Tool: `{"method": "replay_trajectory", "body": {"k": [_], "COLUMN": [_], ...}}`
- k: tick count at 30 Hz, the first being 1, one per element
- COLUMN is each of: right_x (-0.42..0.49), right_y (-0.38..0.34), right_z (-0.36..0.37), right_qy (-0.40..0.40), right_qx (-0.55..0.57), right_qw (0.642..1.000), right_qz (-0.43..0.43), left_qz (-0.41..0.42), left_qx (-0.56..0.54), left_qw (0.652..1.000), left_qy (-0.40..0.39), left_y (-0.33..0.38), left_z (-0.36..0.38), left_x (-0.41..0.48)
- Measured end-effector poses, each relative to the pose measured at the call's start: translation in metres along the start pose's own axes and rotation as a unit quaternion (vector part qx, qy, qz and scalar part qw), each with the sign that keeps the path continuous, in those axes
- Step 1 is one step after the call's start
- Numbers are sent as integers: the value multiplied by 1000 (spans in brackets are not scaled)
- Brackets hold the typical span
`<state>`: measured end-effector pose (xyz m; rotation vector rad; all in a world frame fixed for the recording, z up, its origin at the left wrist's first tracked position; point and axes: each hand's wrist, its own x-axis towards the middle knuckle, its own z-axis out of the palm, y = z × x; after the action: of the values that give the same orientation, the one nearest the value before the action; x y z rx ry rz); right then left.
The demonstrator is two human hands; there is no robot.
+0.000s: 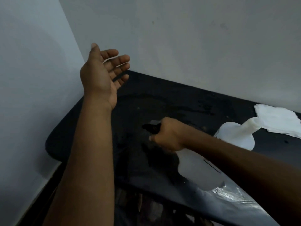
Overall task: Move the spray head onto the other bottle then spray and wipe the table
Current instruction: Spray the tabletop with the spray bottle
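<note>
Currently the right hand [167, 136] is wrapped around the neck of a translucent spray bottle [197, 168], fingers closed on the black spray head [152, 127]. The bottle is tilted: its long axis runs from the base at lower right, near the tabletop's front edge, up toward the nozzle at centre. The nozzle points left, across the dark tabletop [162, 101] toward its left corner.

The left hand [104, 70] is raised above that corner, palm up, fingers spread and slightly curled, holding nothing. It is well apart from the bottle.

A second, headless bottle [237, 136] lies just beyond the right forearm, neck pointing right toward a white cloth [280, 119] spread at the right end of the tabletop.

Judgement: the head transfer appears complete and spraying is in hand. Dim light makes trigger contact uncertain; one finger possibly rests on it. Wet sheen shows at the near edge.

The wiping step turns on the cloth. It lies to the right, past both bottles. The right hand is nearer but occupied; the free left hand would have to cross the sprayer.
</note>
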<state>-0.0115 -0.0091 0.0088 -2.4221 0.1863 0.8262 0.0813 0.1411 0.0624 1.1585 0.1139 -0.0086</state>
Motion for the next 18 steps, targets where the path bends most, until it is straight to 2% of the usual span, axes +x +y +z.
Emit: {"method": "replay_trajectory", "body": {"k": [7, 10, 12, 18], "right_x": [-58, -68, -66, -46], "right_y": [76, 94, 98, 90], "right_z": [-9, -15, -22, -37], "right_qy": [2, 40, 68, 101], "right_qx": [-63, -36, -59, -71], "right_qw": [998, 994, 987, 987], "right_qz": [22, 94, 132, 102], "left_qz": [-10, -11, -9, -9], "left_qx": [-2, 7, 20, 54], "left_qw": [1000, 999, 999, 996], "left_qy": [-17, -29, -42, -66], "left_y": [-3, -4, -7, -12], "left_z": [2, 7, 12, 23], "left_x": [-2, -5, -7, -8]}}
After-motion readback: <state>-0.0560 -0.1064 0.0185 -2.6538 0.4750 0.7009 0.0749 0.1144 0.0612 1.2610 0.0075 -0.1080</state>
